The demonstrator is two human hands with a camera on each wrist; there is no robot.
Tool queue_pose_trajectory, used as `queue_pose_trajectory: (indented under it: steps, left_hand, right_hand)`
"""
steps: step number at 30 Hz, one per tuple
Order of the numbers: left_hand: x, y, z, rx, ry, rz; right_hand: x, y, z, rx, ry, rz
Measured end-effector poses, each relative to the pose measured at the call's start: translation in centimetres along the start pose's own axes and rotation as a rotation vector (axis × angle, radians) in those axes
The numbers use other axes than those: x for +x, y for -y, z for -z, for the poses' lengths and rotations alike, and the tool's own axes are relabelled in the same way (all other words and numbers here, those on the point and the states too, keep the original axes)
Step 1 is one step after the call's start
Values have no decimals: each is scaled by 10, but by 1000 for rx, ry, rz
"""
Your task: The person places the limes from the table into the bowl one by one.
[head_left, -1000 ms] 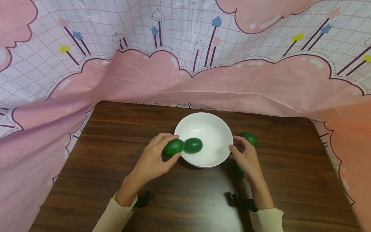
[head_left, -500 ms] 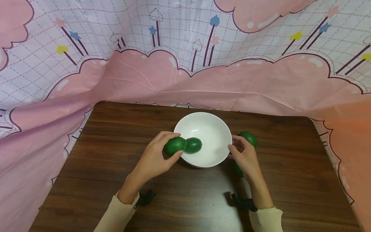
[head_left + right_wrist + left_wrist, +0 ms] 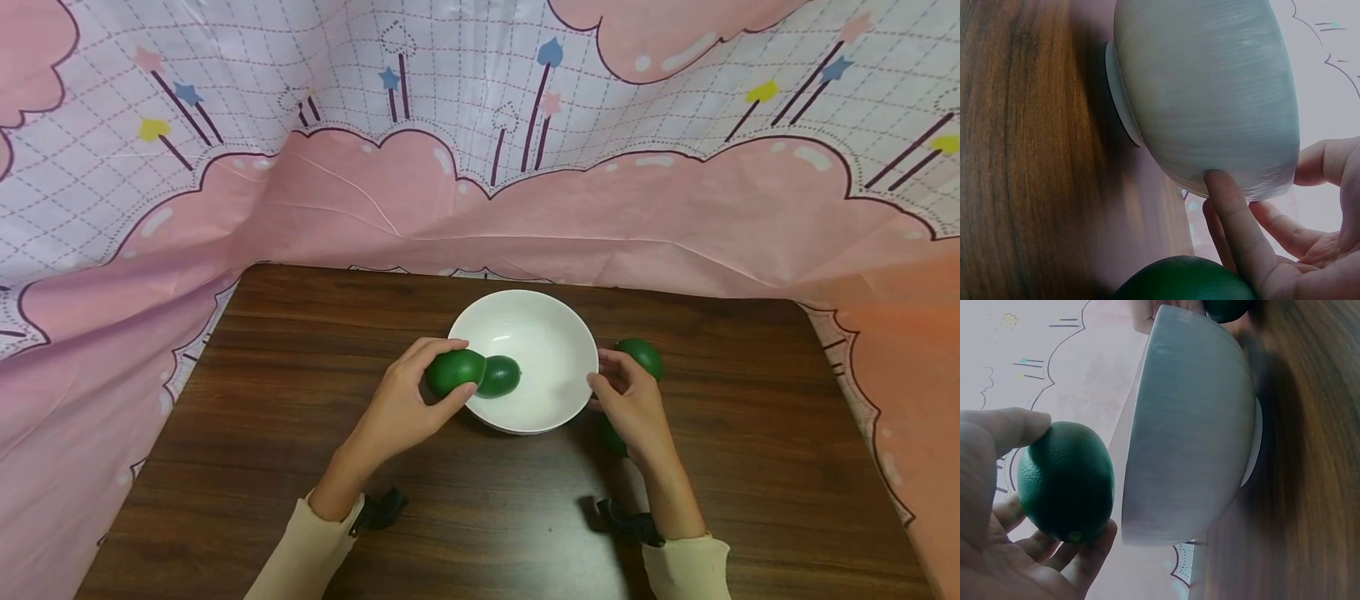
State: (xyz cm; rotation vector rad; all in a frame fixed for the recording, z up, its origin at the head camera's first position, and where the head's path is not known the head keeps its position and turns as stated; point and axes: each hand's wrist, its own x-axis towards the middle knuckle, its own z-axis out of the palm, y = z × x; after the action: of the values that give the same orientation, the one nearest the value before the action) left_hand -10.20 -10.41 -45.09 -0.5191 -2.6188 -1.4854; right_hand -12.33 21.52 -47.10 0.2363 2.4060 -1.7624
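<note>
My left hand grips a green lime between thumb and fingers at the left rim of a white bowl. In the left wrist view this lime is up beside the bowl's rim, its dimpled skin and stem spot showing. A second lime lies inside the bowl, partly hidden behind the held one. My right hand holds the bowl's right side, thumb at the rim and fingers against the outer wall. The right wrist view shows those fingertips on the bowl, whose foot faces the wooden table.
On the dark wooden table, a lime sits just beyond my right hand, and another lime is mostly covered by that hand. A pink and white patterned cloth hangs behind the table and along its sides.
My left hand has shifted slightly right and up with its lime, which now overlaps the bowl's left rim and more of the lime inside. The right hand keeps its hold on the bowl.
</note>
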Motion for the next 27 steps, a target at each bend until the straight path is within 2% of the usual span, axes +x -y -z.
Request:
queue_pose_trajectory:
  steps: [9, 18, 27]
  left_hand:
    - [4, 4, -5, -45, -3, -6]
    - [10, 0, -7, -122, 12, 12]
    - [15, -1, -13, -138, 2, 10]
  right_hand:
    - [-1, 0, 0, 5, 0, 9]
    - [-1, 0, 0, 13, 0, 13]
    - [0, 0, 0, 3, -6, 5]
